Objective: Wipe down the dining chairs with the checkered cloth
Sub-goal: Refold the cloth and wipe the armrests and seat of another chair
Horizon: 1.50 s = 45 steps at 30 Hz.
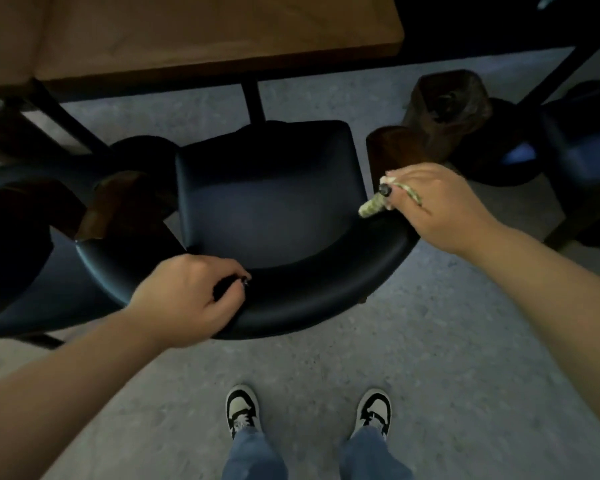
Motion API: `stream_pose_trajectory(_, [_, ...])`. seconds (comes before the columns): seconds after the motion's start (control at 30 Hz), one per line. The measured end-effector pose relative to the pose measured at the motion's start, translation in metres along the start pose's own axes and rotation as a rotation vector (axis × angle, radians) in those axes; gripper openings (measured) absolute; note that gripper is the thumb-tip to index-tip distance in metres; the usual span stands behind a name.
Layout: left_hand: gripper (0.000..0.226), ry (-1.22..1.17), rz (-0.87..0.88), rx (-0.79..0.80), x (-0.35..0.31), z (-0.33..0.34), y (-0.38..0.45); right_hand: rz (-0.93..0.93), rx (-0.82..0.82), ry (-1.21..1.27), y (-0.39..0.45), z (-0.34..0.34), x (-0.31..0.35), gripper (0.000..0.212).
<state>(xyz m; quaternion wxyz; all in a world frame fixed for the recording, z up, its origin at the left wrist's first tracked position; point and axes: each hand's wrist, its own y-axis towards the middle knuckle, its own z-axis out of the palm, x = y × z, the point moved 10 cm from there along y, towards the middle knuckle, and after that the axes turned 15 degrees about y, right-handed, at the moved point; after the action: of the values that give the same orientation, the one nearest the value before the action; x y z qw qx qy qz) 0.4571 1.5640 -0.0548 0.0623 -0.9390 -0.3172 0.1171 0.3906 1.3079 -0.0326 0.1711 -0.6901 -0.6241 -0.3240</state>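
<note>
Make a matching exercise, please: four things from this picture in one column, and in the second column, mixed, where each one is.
Things:
1. checkered cloth
2. left hand
3. wooden table
4. shoes

Places:
A. on the grey floor, at the bottom of the view
B. above the chair, at the top of the view
C. held in the right hand, at the chair's right arm
D. gripping the curved backrest

Pairs: 1-C, 2-D, 3-B, 4-A

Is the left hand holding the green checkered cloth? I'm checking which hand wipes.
No, the right hand grips the green checkered cloth, while the left hand grips the dark curved chair back.
</note>
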Motion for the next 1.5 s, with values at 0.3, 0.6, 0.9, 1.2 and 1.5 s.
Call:
stream_pose_trajectory(0.3, [0.031, 0.013, -0.037, -0.119, 0.007, -0.003, -0.002, 0.12, -0.318, -0.115, -0.045, 0.026, 0.059, 0.025])
stream_pose_trajectory(0.6, [0.035, -0.084, 0.147, -0.243, 0.055, -0.038, -0.009, 0.281, -0.616, -0.179, -0.073, 0.078, 0.134, 0.031])
stream_pose_trajectory(0.9, [0.062, -0.19, -0.026, -0.106, 0.194, 0.002, -0.012, 0.266, -0.741, -0.113, -0.058, 0.157, 0.214, 0.036])
stream_pose_trajectory(1.2, [0.046, -0.467, -0.076, -0.211, 0.223, 0.011, -0.016, 0.382, -0.579, -0.086, -0.005, 0.201, 0.242, 0.039])
stream_pose_trajectory(1.5, [0.039, -0.968, -0.345, -0.228, 0.251, 0.019, -0.02, 0.571, -0.028, 0.07, 0.093, 0.272, 0.247, 0.051])
